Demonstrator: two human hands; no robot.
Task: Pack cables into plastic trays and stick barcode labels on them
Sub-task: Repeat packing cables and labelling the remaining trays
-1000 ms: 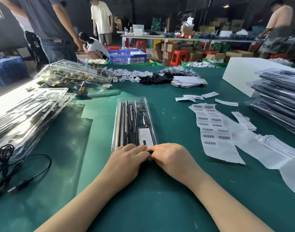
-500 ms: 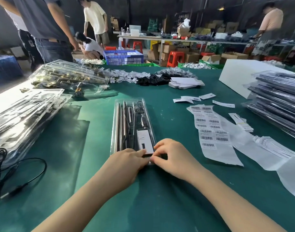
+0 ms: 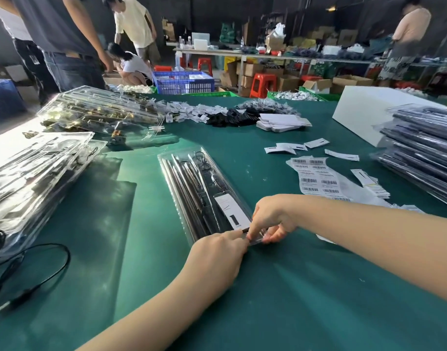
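Note:
A clear plastic tray [image 3: 192, 183] holding dark cables and a white card [image 3: 230, 211] lies slanted on the green table [image 3: 293, 287]. My left hand [image 3: 217, 254] grips the tray's near end with curled fingers. My right hand [image 3: 270, 219] pinches the same near end at its right corner. A sheet of barcode labels [image 3: 316, 178] lies to the right of the tray.
Stacks of clear trays sit at the left [image 3: 32, 171] and far left [image 3: 98, 112]; packed dark trays pile at the right [image 3: 425, 153]. A loose black cable [image 3: 35, 274] lies near left. White cards [image 3: 283, 122], small tags and a white box [image 3: 369, 110] lie farther back. People stand behind.
The tray has turned, its far end swinging left so it now lies slanted. My right hand went from resting on the near end to pinching it; both hands shifted right.

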